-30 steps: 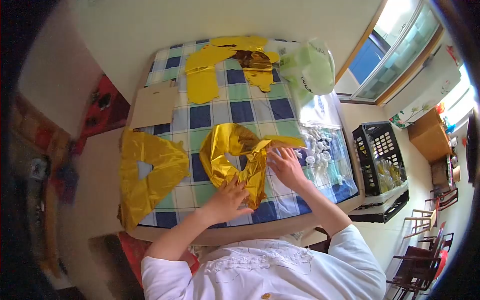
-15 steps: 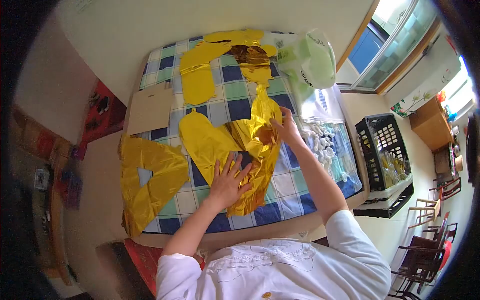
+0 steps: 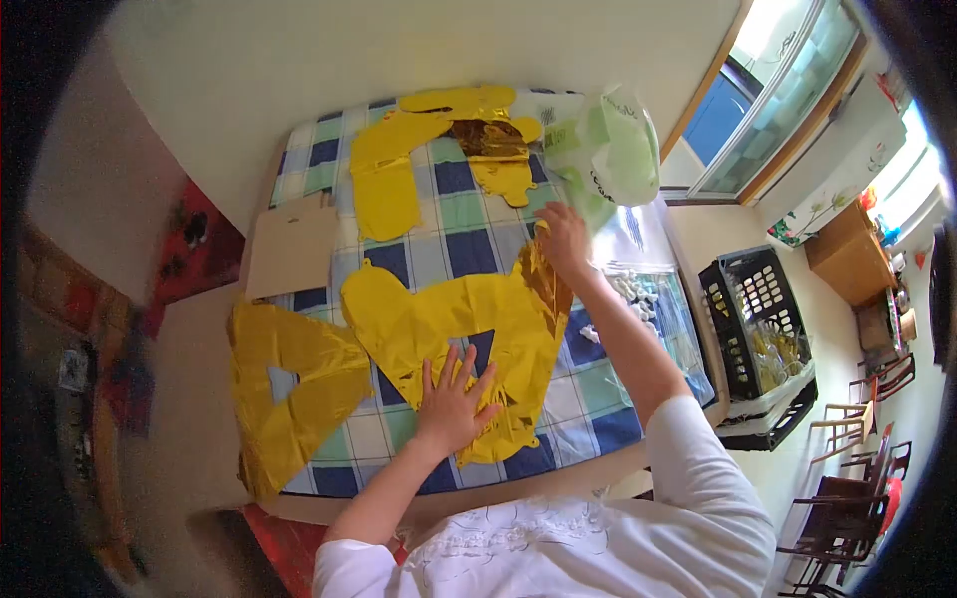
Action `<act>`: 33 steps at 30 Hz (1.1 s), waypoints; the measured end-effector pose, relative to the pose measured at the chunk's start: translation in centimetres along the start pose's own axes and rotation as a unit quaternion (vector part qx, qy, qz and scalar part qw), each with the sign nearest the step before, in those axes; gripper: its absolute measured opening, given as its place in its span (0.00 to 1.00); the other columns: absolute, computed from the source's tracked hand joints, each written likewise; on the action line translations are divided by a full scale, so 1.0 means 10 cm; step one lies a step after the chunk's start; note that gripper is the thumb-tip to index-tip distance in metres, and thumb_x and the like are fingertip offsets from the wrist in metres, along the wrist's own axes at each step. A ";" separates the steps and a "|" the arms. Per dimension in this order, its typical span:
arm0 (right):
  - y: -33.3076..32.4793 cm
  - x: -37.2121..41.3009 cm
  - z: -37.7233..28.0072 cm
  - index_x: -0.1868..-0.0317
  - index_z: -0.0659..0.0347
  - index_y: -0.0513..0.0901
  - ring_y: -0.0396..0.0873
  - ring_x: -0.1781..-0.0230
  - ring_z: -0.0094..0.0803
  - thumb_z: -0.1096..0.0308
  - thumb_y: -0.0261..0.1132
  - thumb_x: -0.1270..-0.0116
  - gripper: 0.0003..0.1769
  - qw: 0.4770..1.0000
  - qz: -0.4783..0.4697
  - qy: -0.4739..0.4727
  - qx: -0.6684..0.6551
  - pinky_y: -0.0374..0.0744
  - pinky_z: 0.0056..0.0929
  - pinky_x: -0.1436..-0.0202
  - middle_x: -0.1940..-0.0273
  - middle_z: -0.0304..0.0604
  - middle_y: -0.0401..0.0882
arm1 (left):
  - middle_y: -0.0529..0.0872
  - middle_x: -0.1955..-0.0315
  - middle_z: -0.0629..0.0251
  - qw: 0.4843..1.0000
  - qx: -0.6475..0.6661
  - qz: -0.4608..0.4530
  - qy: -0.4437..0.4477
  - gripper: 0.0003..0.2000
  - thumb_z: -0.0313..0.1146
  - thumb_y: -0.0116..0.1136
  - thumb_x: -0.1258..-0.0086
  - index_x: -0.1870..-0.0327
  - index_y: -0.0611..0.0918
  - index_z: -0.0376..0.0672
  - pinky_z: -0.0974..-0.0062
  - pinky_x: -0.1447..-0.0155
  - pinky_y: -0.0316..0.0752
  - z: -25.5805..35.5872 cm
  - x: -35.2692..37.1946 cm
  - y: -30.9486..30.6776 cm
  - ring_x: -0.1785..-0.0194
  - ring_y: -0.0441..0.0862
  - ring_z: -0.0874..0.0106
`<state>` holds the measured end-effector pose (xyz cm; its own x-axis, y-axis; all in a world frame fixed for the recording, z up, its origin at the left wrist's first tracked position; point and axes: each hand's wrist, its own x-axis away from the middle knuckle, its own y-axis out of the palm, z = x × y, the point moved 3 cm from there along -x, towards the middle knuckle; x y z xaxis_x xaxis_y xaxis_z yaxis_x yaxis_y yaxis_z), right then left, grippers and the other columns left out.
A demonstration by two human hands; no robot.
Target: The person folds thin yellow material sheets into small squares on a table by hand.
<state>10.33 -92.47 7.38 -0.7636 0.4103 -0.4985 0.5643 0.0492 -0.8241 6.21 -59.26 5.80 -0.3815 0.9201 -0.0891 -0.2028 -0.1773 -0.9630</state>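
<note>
Head view: gold foil balloon (image 3: 439, 319) is pressed flat under the splayed left hand (image 3: 451, 404), its far corner gripped by the right hand (image 3: 561, 237).

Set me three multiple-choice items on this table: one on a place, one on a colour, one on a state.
1. Where is the left hand?
A. Raised in the air.
B. On the middle gold foil balloon.
C. Behind the person's back.

2. What colour is the plastic bag at the table's far corner?
A. Green.
B. Red.
C. Black.

3. How is the middle gold foil balloon?
A. Blown up round.
B. Rolled tight.
C. Uninflated, spread on the checked cloth.

Key:
1 B, its palm lies flat on the foil.
2 A, the bag is pale green.
3 C, it lies thin and creased, with the right hand gripping its far edge.
</note>
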 end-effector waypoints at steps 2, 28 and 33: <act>0.38 -0.27 0.12 0.50 0.51 0.81 0.71 0.41 0.41 0.66 0.60 0.39 0.15 0.997 -0.027 -0.064 0.043 0.72 0.43 0.44 0.44 0.44 0.76 | 0.57 0.26 0.57 1.000 0.008 0.002 -0.005 0.30 0.57 0.50 0.32 0.30 0.67 0.58 0.35 0.28 0.40 0.01 0.01 -0.03 0.23 0.49 0.54; 0.62 -1.27 0.40 0.58 0.63 0.85 0.82 0.71 0.41 0.65 0.67 0.41 0.13 0.950 -0.122 0.125 -0.260 0.79 0.37 0.65 0.69 0.50 0.84 | 0.58 0.28 0.53 0.995 0.003 0.079 -0.054 0.28 0.49 0.48 0.28 0.29 0.65 0.46 0.48 0.25 0.48 -0.81 -2.67 0.10 0.24 0.51 0.55; 0.98 -1.52 0.65 0.57 0.64 0.81 0.81 0.63 0.54 0.65 0.69 0.45 0.17 0.981 0.076 0.107 -0.143 0.78 0.45 0.58 0.62 0.57 0.82 | 0.57 0.27 0.55 0.996 0.013 0.050 -0.073 0.28 0.52 0.43 0.26 0.29 0.65 0.50 0.50 0.23 0.44 -0.83 -2.66 0.08 0.23 0.50 0.57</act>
<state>25.39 -104.17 5.11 -0.5970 0.6134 -0.5170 0.7555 0.2132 -0.6195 23.70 -80.98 5.25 -0.5279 0.8368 -0.1450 -0.1794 -0.2768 -0.9440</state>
